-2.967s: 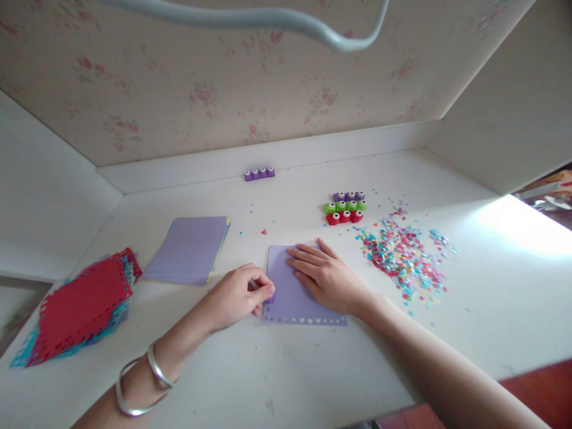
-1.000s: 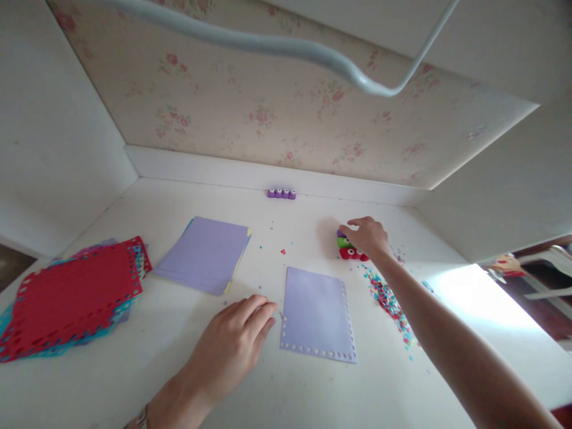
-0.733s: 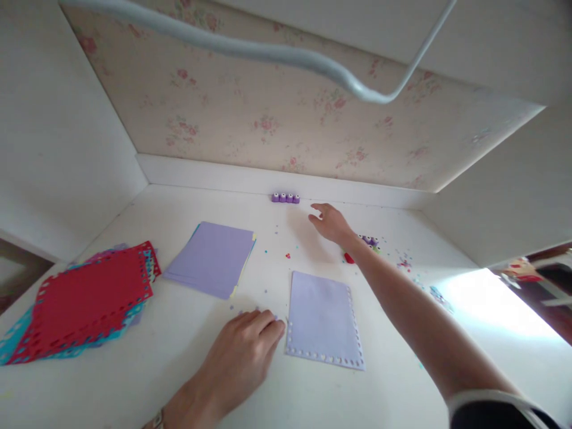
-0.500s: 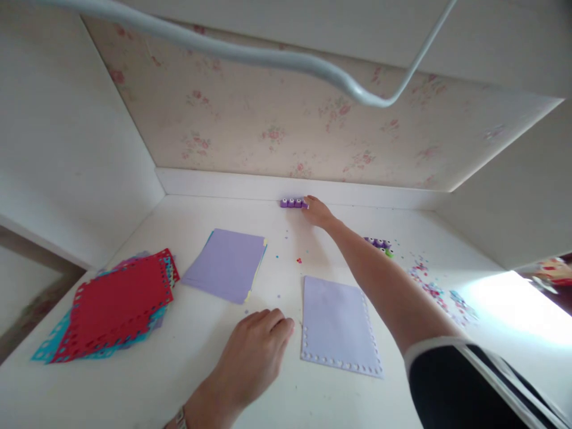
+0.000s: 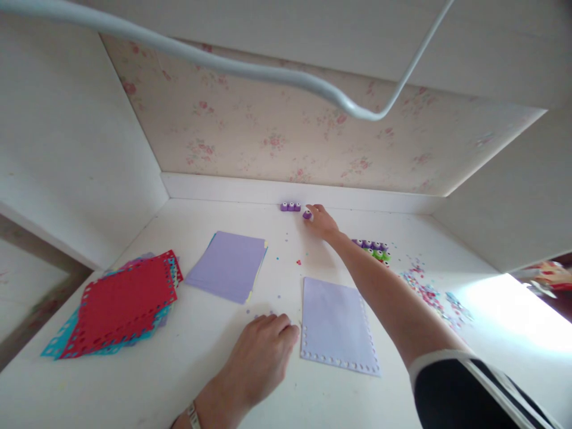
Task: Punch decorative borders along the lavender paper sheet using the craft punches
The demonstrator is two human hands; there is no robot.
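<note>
My right hand reaches to the back of the white table and pinches a small purple craft punch. Just left of it, more purple punches stand in a short row by the wall. My left hand rests on the table with its fingers curled; whatever may be in them is hidden. Beside its fingertips lies a lavender sheet with small holes punched along its bottom and right edges. Farther back on the left is a stack of plain lavender sheets, with yellow and blue edges peeking out.
At the left sits a pile of red and blue punched sheets. Purple and green punches stand partly behind my right forearm. Paper bits are scattered at the right, and a few red bits lie mid-table. A pale cable hangs across above.
My right hand has drawn one purple punch out of the back row, slightly toward me, leaving a gap. My left hand stays curled in about the same place.
</note>
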